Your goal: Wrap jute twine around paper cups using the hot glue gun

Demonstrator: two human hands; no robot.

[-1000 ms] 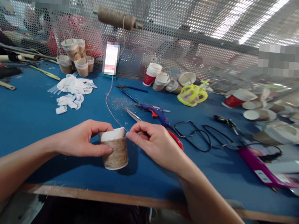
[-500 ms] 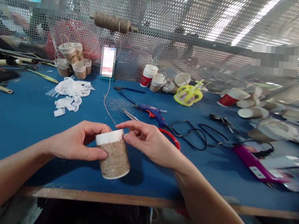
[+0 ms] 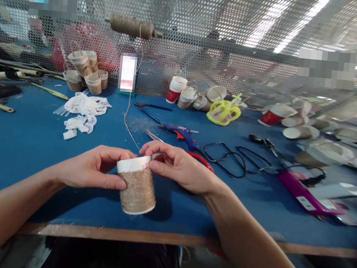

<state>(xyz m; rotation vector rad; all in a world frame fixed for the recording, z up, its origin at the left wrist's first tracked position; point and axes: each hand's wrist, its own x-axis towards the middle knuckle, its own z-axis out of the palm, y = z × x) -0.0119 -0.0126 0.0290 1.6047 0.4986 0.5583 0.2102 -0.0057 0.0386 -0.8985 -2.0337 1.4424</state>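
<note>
A white paper cup (image 3: 138, 189) wrapped in brown twine stands tilted above the table's near edge, a white band bare at its top. Around its left side, my left hand (image 3: 97, 168) is closed, thumb on the twine wrap and fingers behind. My right hand (image 3: 175, 165) grips the cup's upper right edge, its thumb on the white band and its index finger bent behind the rim. A loose strand of twine (image 3: 125, 118) comes down from a spool (image 3: 130, 26) on the mesh and ends from view near my right fingertips.
Beyond my right hand lie scissors (image 3: 203, 159), a blue glue gun (image 3: 183, 136), pliers (image 3: 152, 111) and a black cord (image 3: 223, 158). White strips (image 3: 86, 104) lie at left, near stacked twine-wrapped cups (image 3: 78, 63). A purple power strip (image 3: 305, 194) sits at right. Perforated mesh (image 3: 186, 54) closes the back.
The cup has turned slightly in my hands and stands a little more upright. My right index finger, stretched out before, is now bent closer to the rim.
</note>
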